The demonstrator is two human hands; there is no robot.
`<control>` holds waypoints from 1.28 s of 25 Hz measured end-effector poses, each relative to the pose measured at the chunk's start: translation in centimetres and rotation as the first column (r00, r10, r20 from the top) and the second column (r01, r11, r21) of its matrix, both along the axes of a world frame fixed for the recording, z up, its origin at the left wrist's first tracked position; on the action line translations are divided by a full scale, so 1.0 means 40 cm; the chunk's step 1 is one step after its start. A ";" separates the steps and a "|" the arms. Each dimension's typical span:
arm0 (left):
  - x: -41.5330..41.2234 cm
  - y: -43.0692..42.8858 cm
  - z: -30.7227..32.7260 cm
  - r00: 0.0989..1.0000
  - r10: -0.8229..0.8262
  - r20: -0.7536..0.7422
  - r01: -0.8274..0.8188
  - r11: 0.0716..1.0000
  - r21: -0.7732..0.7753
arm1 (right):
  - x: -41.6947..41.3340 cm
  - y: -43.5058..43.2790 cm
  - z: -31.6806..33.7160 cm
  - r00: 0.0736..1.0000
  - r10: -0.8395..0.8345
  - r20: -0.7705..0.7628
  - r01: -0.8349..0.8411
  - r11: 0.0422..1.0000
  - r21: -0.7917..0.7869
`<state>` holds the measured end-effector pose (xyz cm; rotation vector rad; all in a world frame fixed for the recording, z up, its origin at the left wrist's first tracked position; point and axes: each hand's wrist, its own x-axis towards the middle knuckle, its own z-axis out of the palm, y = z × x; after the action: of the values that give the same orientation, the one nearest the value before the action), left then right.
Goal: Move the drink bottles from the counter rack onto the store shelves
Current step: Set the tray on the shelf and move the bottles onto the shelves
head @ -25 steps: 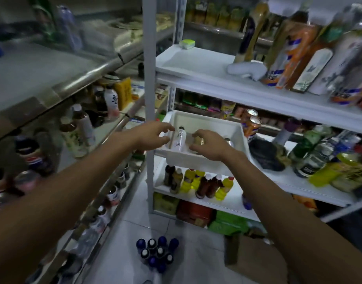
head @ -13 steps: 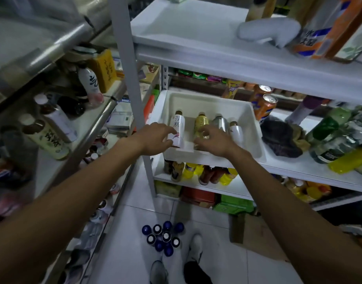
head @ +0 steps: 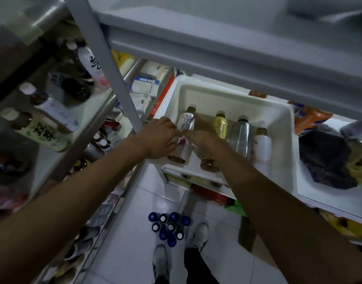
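Note:
A white bin sits on the middle store shelf, under the upper shelf board. Several drink bottles lie in it side by side: a white-labelled bottle with black characters, a yellow one, a clear grey one and a plain white one. My left hand curls around the lower left side of the white-labelled bottle. My right hand presses on its right side, fingers meeting the left hand. Its brown base shows below my left hand.
The metal counter rack at left holds more bottles, such as a green-labelled one. A grey upright post stands between rack and shelves. A dark cloth and orange cans lie right of the bin. Blue-capped bottles stand by my feet.
My view has tilted down and come closer to the bin. Both hands have drawn together from the bin's front onto the white-labelled bottle.

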<state>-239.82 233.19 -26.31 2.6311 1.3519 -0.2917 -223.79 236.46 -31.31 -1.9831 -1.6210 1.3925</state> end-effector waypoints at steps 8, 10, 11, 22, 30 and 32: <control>-0.011 -0.003 -0.016 0.994 0.001 -0.111 0.010 0.994 0.106 | -0.050 0.029 -0.034 0.983 -0.178 -0.052 0.174 0.982 -0.071; -0.017 -0.002 -0.010 0.995 0.001 -0.097 0.009 0.995 0.103 | -0.042 0.022 -0.034 0.971 -0.204 -0.126 0.187 0.973 -0.136; -0.019 -0.003 -0.008 0.996 0.006 -0.089 0.003 0.996 0.094 | -0.035 0.015 -0.031 0.964 -0.212 -0.159 0.185 0.968 -0.173; -0.022 -0.041 0.006 0.947 0.198 0.252 -0.193 0.980 -0.045 | 0.044 -0.075 0.085 0.948 -0.182 -0.260 0.226 0.962 0.151; 0.033 -0.131 0.057 0.681 0.476 0.557 -0.337 0.878 -0.339 | 0.090 -0.188 0.163 0.825 -0.212 -0.524 0.382 0.892 0.241; 0.039 -0.165 0.074 0.598 0.497 0.628 -0.378 0.866 -0.326 | 0.083 -0.213 0.179 0.800 -0.215 -0.560 0.403 0.885 0.235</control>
<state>-238.27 226.59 -23.35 1.8324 1.5121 0.5943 -220.47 227.95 -24.14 -1.4200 -1.1255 1.2606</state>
